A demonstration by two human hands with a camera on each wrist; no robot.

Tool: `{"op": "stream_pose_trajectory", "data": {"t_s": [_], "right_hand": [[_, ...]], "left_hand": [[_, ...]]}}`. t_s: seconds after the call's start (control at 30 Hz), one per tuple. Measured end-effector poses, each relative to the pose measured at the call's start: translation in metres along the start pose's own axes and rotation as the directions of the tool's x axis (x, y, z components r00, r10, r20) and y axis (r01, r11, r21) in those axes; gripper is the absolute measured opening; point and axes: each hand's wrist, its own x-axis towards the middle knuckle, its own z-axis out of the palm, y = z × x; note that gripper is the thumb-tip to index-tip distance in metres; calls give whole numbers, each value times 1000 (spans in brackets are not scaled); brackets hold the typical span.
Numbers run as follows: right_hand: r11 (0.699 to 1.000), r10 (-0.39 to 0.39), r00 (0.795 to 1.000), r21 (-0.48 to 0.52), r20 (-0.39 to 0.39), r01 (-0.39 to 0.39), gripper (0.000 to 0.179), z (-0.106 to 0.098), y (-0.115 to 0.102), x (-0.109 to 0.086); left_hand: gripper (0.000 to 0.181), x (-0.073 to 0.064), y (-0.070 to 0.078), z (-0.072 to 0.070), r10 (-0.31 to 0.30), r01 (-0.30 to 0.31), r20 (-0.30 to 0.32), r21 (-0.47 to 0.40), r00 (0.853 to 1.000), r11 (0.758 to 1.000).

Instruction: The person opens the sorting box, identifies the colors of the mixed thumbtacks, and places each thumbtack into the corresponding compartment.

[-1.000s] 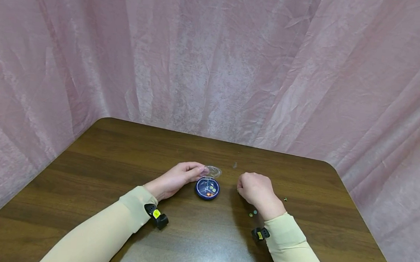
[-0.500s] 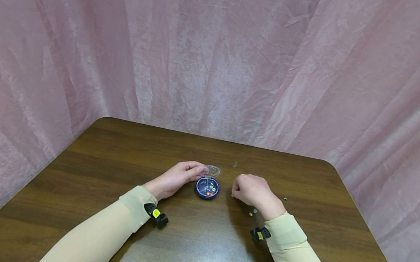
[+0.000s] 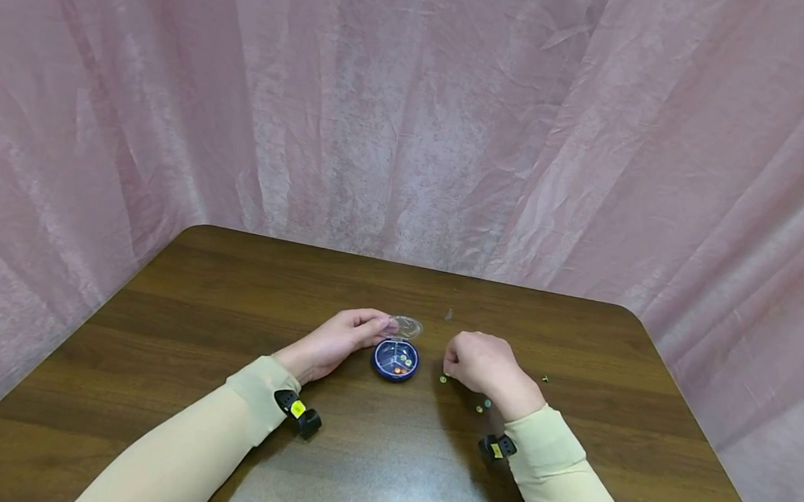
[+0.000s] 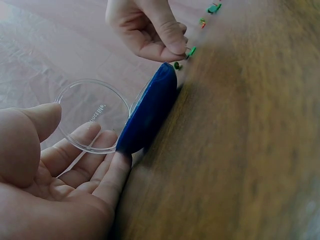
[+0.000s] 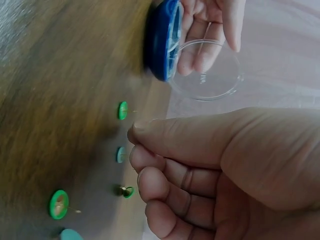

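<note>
A round blue case [image 3: 394, 376] sits on the brown wooden table [image 3: 356, 468], in front of the person and between the two hands. Its clear lid [image 3: 406, 328] is raised at the far side. The left hand [image 3: 338, 342] holds this lid at its left: the thumb lies at the edge, and the fingers show through the plastic behind it. One finger of that hand reaches the side of the case. Inside, pale dividers split the case into compartments; orange tacks [image 3: 401, 371] and yellow-green tacks [image 3: 406, 361] lie toward the right and near side.

The right hand [image 3: 485, 362] is low over the table, to the right of the case and apart from it. Its fingers are curled and the thumb tip is brought in against the forefinger, a narrow grip; whether anything is pinched there cannot be told. A green tack [image 3: 443, 379] lies just beside these fingertips, its pin pointing up. A teal tack [image 5: 121, 155] stands close to the fingers in the right wrist view. Nearer the person, beside the right wrist, a second teal tack [image 3: 487, 403] and a yellow-green tack [image 3: 479, 408] lie next to each other. Farther right, past that wrist, is a tipped green tack [image 3: 545, 379].

Both arms wear pale sleeves [image 3: 175, 438], and a pink curtain [image 3: 412, 126] hangs behind the table.
</note>
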Motion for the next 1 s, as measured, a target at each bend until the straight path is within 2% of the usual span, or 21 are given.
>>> {"op": "stream_pose_trajectory", "data": {"t_s": [0.3,0.5,1.0], "right_hand": [[1000,-11,1000,16,15,11,27,-8,-9,-4],[1000,-21,1000,9,21,20,34,-6,-9,-5],[1000,-26,1000,-17,5,26,36,2,-8,-2]], "left_hand": [[36,2,-1,0,7,-7,-2,-8,1000,1000],[36,1,0,1,-1,1,-11,-6,1000,1000],[36,1,0,0,-2,2,-12,1,1000,1000]]}}
